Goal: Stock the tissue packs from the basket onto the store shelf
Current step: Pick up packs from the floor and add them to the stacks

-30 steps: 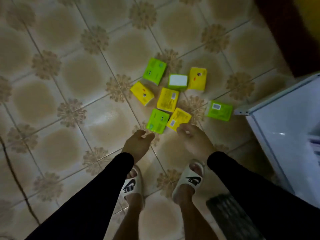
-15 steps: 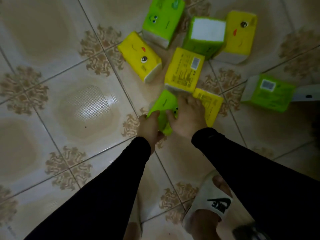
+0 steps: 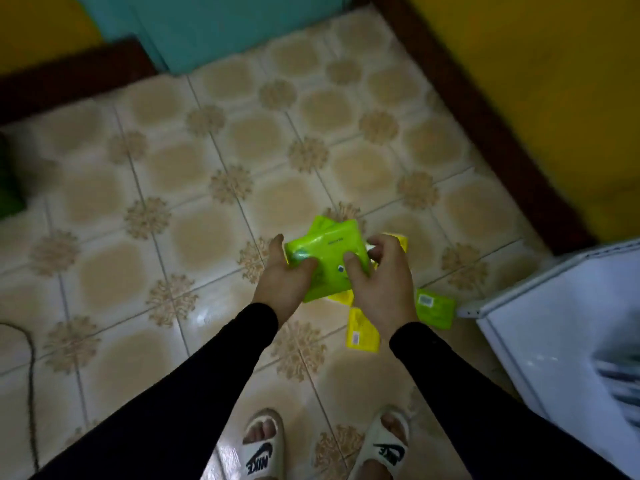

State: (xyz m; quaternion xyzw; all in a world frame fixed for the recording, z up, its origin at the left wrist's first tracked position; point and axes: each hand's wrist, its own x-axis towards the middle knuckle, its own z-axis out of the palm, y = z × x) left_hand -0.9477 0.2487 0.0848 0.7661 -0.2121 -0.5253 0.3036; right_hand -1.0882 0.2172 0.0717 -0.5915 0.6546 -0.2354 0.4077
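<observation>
no basket shows in this view. both hands hold a bright green plastic-wrapped tissue pack (image 3: 325, 261) lifted above the patterned beige floor tiles (image 3: 207, 237): the left hand (image 3: 284, 282) curls its fingers on the pack's left end, the right hand (image 3: 381, 285) grips its right side along with a yellow tissue pack (image 3: 398, 242) behind it. below the green pack, a second yellow pack (image 3: 362, 332) and a green barcoded pack (image 3: 434, 306) lie beside the white cabinet (image 3: 554, 323). half a second ago the hands were down on the floor pile; now they are raised.
</observation>
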